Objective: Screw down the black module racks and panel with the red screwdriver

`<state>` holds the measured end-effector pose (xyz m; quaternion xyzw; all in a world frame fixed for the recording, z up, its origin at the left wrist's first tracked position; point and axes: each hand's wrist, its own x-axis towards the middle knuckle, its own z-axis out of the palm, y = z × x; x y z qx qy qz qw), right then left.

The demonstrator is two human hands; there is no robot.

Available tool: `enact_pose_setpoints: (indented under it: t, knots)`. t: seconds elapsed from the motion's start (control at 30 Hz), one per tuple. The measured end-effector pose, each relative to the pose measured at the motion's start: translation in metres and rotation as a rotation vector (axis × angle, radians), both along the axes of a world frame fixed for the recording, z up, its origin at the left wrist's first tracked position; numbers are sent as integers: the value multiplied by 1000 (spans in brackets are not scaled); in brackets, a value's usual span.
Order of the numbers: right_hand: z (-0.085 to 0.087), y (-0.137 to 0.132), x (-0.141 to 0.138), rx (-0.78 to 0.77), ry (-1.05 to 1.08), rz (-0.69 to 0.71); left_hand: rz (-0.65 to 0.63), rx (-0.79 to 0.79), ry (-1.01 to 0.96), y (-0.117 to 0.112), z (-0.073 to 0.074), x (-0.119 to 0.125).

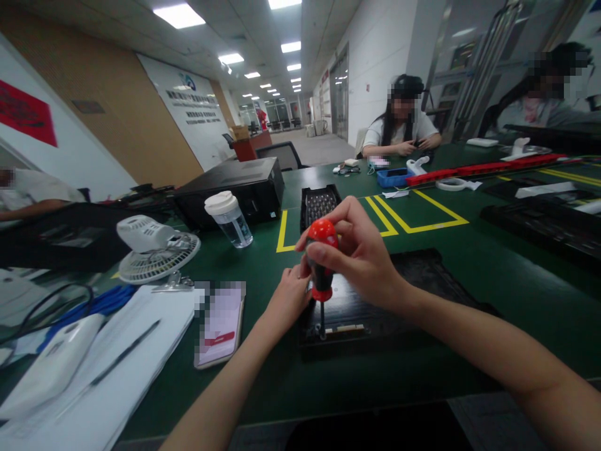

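A screwdriver (322, 250) with a red and black handle stands nearly upright, my right hand (364, 260) wrapped round its handle. Its shaft reaches down to the near left part of a flat black panel (399, 307), beside a pale strip (345, 328) set in the panel. Whether the tip sits on a screw is too small to tell. My left hand (290, 297) is at the panel's left edge, close to the screwdriver. The left fingers are bent and partly hidden behind the handle and the right hand.
A black tray of small parts (320, 203) lies beyond my hands, near yellow tape lines (436, 225). Leftward are a phone (220, 326), papers (150, 351) with a pen, a cup (229, 219), a white fan (157, 257) and a black case (235, 191). A person (399, 125) sits across the table.
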<state>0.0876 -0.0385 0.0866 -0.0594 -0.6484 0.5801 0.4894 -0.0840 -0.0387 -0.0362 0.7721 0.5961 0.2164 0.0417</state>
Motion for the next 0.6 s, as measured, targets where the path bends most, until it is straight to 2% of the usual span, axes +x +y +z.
enact_pose_setpoints:
  t: [0.1,0.23,0.33,0.4,0.43,0.5,0.57,0.6]
  knots:
    - [22,4,18,5,12,-68,2,14,138,0,-2,-1]
    - [46,14,50,104,-57,-351,13,24,180,-1,-1,-1]
    - [53,21,78,243,-231,-510,17,32,187,-2,-2,0]
    - [48,22,94,415,-501,-605,19,39,191,-2,-3,0]
    - [42,21,100,554,-648,-612,21,40,193,-2,-3,1]
    - [23,15,110,778,-967,-516,21,41,196,-2,-2,2]
    - [-5,4,114,843,-1107,-413,10,40,196,-3,-1,2]
    - [-20,-3,116,925,-1232,-361,2,39,193,-3,0,2]
